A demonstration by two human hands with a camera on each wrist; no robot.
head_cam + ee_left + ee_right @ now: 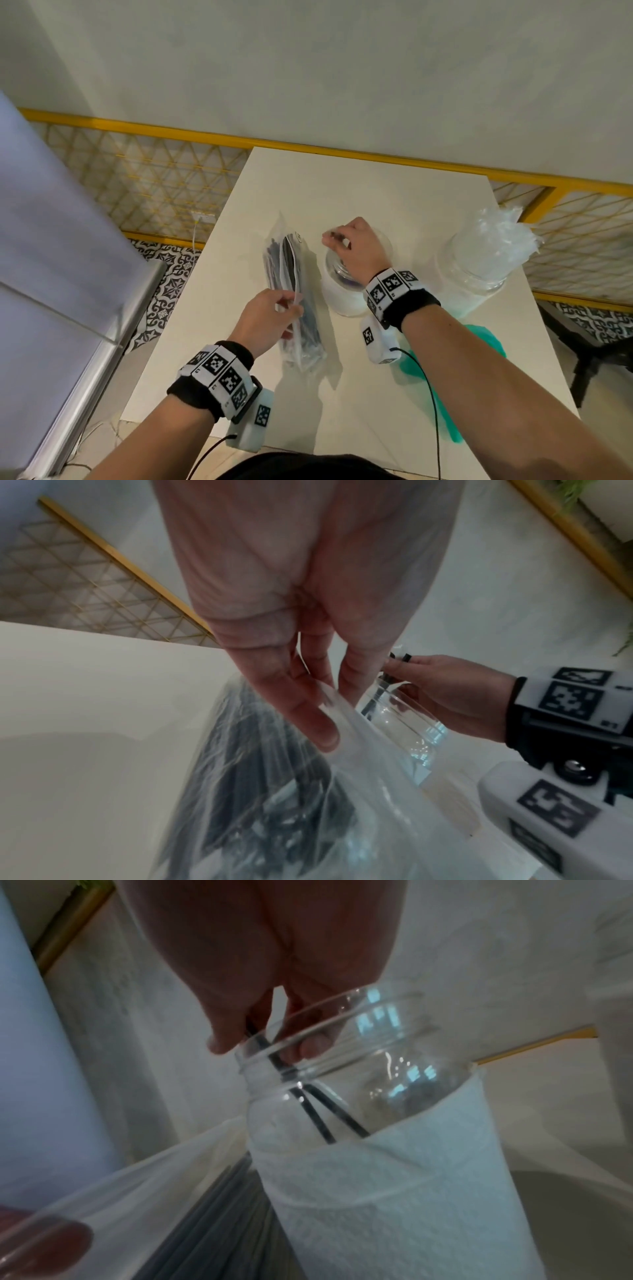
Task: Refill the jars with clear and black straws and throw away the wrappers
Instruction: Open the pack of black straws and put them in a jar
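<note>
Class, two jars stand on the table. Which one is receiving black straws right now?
The left jar, beside the bag of black straws: the right hand lowers black straws into it. The right jar holds clear plastic.

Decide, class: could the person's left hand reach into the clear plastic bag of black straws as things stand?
Probably yes. The left hand already pinches the edge of the clear plastic bag of black straws, which lies flat on the white table. The right hand is over the paper-wrapped glass jar, clear of the bag.
</note>
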